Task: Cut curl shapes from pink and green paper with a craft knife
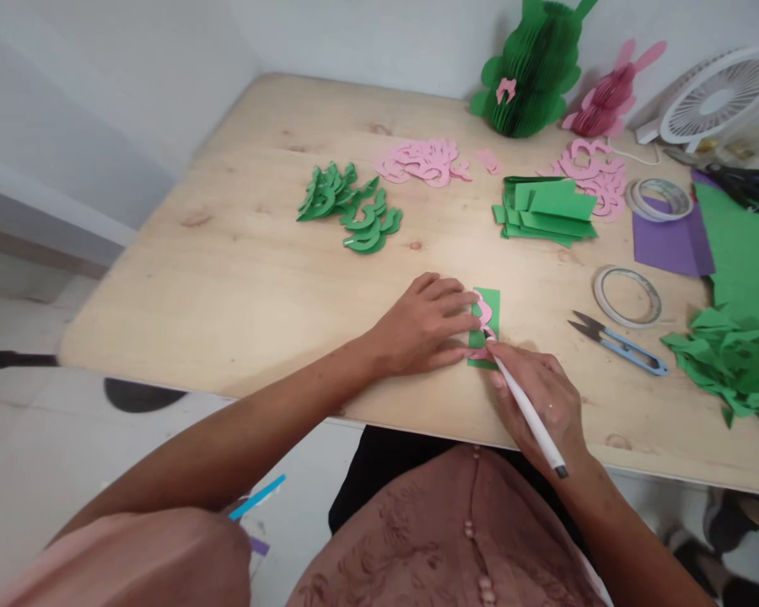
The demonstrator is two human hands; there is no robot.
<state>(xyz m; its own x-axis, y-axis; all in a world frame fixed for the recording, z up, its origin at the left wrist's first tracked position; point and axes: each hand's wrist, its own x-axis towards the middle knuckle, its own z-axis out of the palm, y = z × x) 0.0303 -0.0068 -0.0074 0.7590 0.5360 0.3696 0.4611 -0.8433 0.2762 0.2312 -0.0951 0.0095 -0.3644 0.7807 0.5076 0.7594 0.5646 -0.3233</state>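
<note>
A pink paper cutout (484,310) lies on top of a small green paper rectangle (492,299) near the table's front edge. My left hand (417,327) rests flat from the left, fingers stretched and spread, with the tips pressing on the cutout and the paper. In my right hand (540,392) is a white pen (529,410) with a dark end cap, gripped close to its tip. That tip touches down at the cutout's edge, between the two hands. My left fingertips partly cover the cutout.
Behind my hands lie green cutouts (370,223), pink cutouts (427,160) and green paper strips (547,211). To the right are blue thread snips (626,344), a tape roll (627,297), purple paper (670,240) and green scraps (734,362). A green paper rabbit (535,76) and white fan (714,97) stand at the back.
</note>
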